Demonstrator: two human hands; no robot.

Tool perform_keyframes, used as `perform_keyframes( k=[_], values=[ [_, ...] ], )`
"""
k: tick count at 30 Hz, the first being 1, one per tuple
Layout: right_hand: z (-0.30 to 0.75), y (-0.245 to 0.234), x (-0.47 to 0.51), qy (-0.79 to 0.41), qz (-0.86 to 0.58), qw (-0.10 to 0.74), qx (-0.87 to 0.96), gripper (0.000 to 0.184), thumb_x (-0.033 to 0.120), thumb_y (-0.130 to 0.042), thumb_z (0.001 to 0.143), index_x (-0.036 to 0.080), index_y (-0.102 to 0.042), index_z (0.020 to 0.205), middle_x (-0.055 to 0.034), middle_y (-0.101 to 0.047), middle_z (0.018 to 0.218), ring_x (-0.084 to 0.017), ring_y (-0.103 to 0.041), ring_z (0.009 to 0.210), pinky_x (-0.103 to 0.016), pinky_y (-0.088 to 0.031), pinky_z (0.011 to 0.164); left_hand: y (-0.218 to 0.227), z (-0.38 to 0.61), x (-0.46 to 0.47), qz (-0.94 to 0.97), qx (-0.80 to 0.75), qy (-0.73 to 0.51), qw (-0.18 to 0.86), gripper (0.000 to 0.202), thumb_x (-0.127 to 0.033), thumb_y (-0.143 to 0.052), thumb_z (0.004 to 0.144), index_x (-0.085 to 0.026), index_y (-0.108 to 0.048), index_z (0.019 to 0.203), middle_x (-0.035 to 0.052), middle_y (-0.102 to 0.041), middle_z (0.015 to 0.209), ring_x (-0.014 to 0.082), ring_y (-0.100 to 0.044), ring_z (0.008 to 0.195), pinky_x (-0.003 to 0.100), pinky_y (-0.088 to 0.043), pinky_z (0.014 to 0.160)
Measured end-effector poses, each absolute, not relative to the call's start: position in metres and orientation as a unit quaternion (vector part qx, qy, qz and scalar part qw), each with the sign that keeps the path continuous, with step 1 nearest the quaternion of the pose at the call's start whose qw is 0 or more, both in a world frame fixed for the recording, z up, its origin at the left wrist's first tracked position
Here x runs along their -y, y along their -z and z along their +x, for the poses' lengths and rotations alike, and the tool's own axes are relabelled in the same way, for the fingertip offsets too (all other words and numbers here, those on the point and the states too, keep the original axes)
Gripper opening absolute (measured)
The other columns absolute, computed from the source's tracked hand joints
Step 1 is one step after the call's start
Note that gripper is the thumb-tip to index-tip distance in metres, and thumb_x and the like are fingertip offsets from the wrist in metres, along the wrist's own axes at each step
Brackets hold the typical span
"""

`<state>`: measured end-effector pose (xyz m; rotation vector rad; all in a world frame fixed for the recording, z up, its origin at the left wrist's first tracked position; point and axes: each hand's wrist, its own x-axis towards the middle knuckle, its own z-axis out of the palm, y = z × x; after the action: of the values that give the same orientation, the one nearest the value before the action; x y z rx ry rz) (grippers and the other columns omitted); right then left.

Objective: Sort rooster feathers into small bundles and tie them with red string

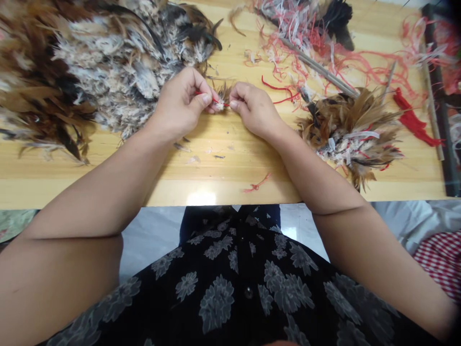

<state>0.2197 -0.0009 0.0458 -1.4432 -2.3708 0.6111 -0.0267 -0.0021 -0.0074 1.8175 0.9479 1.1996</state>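
Obs., head view: both hands meet over the counter (pixel 216 168), small feather tuft (pixel 223 91) btw them, just above the counter surface, approx. center. L hand (pixel 183 103): fingers in a narrow pinch, thumb against index, holding tuft base; bit of red thread (pixel 215 100) shows at same spot. R hand (pixel 255 108): fingers likewise pinched narrow, on the red thread at R side of tuft; exact grip partly hidden. Tuft tips point up/away from the person; base pale, tips brownish.

L of hands: lg. feather pile (pixel 111 62), brown + dark on outer parts, pale fluffy middle; L hand just beside it. R of R forearm: feather bundle (pixel 345 129), brown, w/ red and white bits at its base, lying on counter. Far R side: tangled strips (pixel 298 29), red/white, w/ dark feathers (pixel 338 21) next to them; grey rod (pixel 320 69) lies diag. btw tangle and bundle. Red strand (pixel 277 87) loose, near R hand. Red thread hank (pixel 414 117) R of bundle, near dark frame (pixel 446 129). Sm. red scrap (pixel 257 185) by near counter edge. Below edge, R: checked cloth (pixel 441 264), red/white.
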Motion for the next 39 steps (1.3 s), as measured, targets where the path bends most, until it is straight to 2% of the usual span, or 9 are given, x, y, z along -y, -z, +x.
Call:
perform_keyframes(
  k=[4,10,13,17,24,30,34,36,39],
  values=[
    [0.221,-0.045,0.002,-0.244,-0.488,0.170,0.821,0.026,0.021,-0.070,0.119,0.022,-0.088,0.137,-0.0116,-0.090,0.139,-0.029,-0.081,0.124,-0.044,-0.061,0.117,0.007,-0.028,0.003,0.699,-0.406,-0.456,0.372,0.053,-0.077,-0.094,0.120,-0.033,-0.067,0.111,0.0064,-0.084,0.104,0.0363,-0.094,0.110,0.065,-0.081,0.109],
    [0.220,-0.040,-0.001,-0.257,-0.469,0.158,0.830,0.029,0.025,-0.082,0.115,0.021,-0.092,0.143,-0.0108,-0.093,0.133,-0.033,-0.083,0.130,-0.048,-0.063,0.122,0.010,-0.030,0.000,0.707,-0.389,-0.462,0.369,0.057,-0.084,-0.093,0.118,-0.034,-0.067,0.111,0.0065,-0.087,0.109,0.0354,-0.093,0.108,0.064,-0.082,0.107],
    [0.219,-0.043,0.000,-0.254,-0.457,0.156,0.838,0.024,0.025,-0.075,0.119,0.023,-0.095,0.132,-0.0108,-0.094,0.135,-0.033,-0.085,0.135,-0.046,-0.063,0.123,0.016,-0.031,-0.004,0.706,-0.388,-0.462,0.371,0.057,-0.083,-0.095,0.118,-0.033,-0.068,0.112,0.0071,-0.086,0.108,0.0364,-0.093,0.108,0.065,-0.082,0.106],
    [0.219,-0.050,0.003,-0.228,-0.463,0.139,0.845,0.034,0.023,-0.061,0.124,0.024,-0.095,0.122,-0.0116,-0.093,0.135,-0.032,-0.084,0.133,-0.044,-0.063,0.113,0.019,-0.030,-0.005,0.698,-0.400,-0.452,0.385,0.056,-0.081,-0.096,0.119,-0.032,-0.068,0.116,0.0059,-0.083,0.107,0.0355,-0.094,0.110,0.064,-0.082,0.109],
    [0.215,-0.060,0.011,-0.149,-0.500,0.092,0.848,0.039,0.019,-0.056,0.122,0.028,-0.093,0.127,-0.0136,-0.091,0.136,-0.035,-0.082,0.124,-0.043,-0.058,0.092,0.004,-0.024,0.008,0.685,-0.436,-0.447,0.375,0.048,-0.074,-0.097,0.118,-0.035,-0.069,0.109,0.0078,-0.092,0.115,0.0367,-0.095,0.114,0.058,-0.082,0.107],
    [0.206,-0.064,0.017,-0.107,-0.526,0.032,0.843,0.050,0.009,-0.050,0.117,0.025,-0.094,0.137,-0.0172,-0.093,0.143,-0.039,-0.083,0.125,-0.049,-0.058,0.092,0.001,-0.023,0.009,0.691,-0.436,-0.452,0.359,0.043,-0.067,-0.096,0.115,-0.036,-0.068,0.107,0.0083,-0.092,0.118,0.0377,-0.093,0.111,0.061,-0.081,0.106],
    [0.210,-0.050,0.008,-0.109,-0.510,0.060,0.851,0.046,0.012,-0.053,0.116,0.025,-0.094,0.133,-0.0177,-0.094,0.137,-0.038,-0.084,0.122,-0.048,-0.063,0.095,0.006,-0.025,0.004,0.690,-0.427,-0.464,0.354,0.046,-0.069,-0.095,0.111,-0.034,-0.066,0.104,0.0100,-0.090,0.113,0.0375,-0.091,0.103,0.062,-0.079,0.100],
    [0.212,-0.043,0.005,-0.115,-0.514,0.072,0.847,0.043,0.014,-0.055,0.117,0.024,-0.093,0.133,-0.0182,-0.094,0.138,-0.039,-0.086,0.124,-0.049,-0.067,0.099,0.008,-0.027,0.001,0.695,-0.437,-0.464,0.333,0.047,-0.070,-0.094,0.111,-0.033,-0.066,0.102,0.0098,-0.086,0.104,0.0357,-0.087,0.096,0.061,-0.077,0.098],
    [0.213,-0.039,0.005,-0.115,-0.537,0.061,0.833,0.044,0.019,-0.052,0.122,0.020,-0.092,0.140,-0.0212,-0.092,0.148,-0.042,-0.087,0.132,-0.052,-0.069,0.107,0.008,-0.034,-0.003,0.712,-0.485,-0.427,0.274,0.042,-0.060,-0.097,0.112,-0.031,-0.068,0.099,0.0059,-0.077,0.094,0.0355,-0.082,0.103,0.062,-0.069,0.118]
  ],
)
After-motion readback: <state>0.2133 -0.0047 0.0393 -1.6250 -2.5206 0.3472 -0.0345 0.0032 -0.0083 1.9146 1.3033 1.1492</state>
